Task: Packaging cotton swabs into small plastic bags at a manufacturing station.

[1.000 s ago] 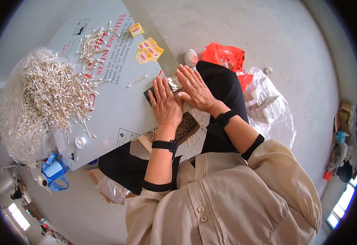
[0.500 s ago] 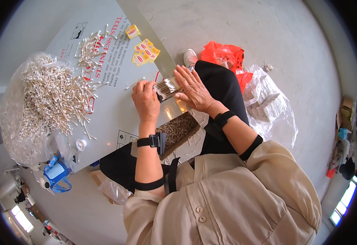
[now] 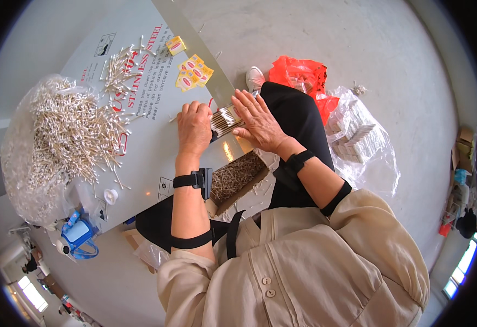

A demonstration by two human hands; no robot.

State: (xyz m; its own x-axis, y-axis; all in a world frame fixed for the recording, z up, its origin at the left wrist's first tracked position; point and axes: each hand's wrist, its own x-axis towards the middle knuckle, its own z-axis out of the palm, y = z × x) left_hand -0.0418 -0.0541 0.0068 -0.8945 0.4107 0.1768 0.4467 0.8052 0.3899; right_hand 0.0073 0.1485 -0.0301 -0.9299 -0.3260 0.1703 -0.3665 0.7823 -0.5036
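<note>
Two hands at frame centre, pressed against one bundle of cotton swabs from either side. Left hand curled over the bundle's left end, fingers bent down onto the counter; right hand laid flat and spread along the bundle's right side, fingers extended, palm down. Bundle squeezed between both, lying at the counter's right edge, swab tips showing white in the gap.

At left of frame, one large heap of loose swabs spilling from a clear plastic bag; too many to count. At upper left, one smaller scatter of swabs. Beside it, near upper centre, small yellow packets: one alone and a cluster of about four, exact count hard to tell.

Below the hands, one open cardboard box filled with swabs, tilted against the counter edge. One white cap and one blue-and-white dispenser at lower left.

On the floor at upper right, one red plastic bag; right of it, one clear bag holding stacked white packs. One black strap on each wrist.
</note>
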